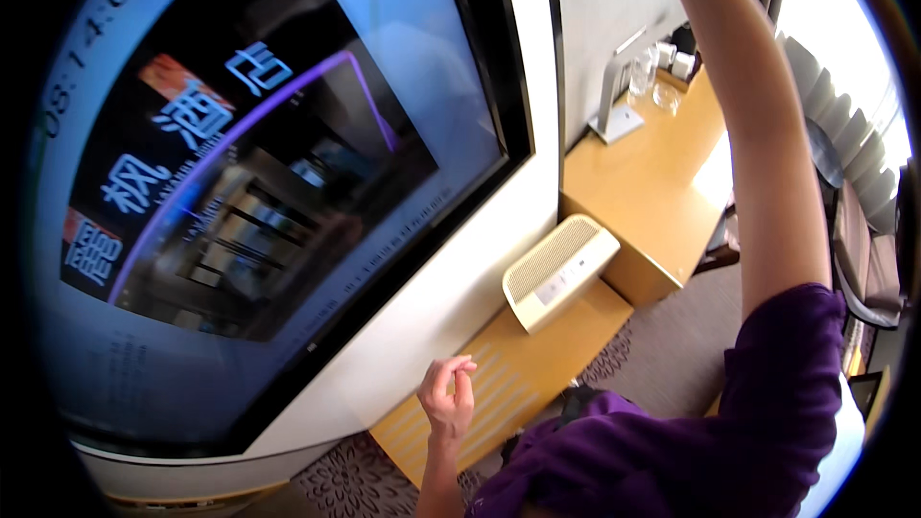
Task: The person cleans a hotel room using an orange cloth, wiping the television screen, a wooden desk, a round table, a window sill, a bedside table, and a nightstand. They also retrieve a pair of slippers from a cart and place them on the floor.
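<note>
Head view: right hand cut off above frame, grip unreadable. Left hand [448, 401], fingers curled, seemingly empty, hovers near television [269, 173], whose long axis tilts diagonally.

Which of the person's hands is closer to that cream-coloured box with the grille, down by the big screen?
The left hand. It hangs loosely curled, empty, just below the cream box, over the wooden ledge. The right arm reaches up past the picture's top edge, its hand out of sight.
</note>
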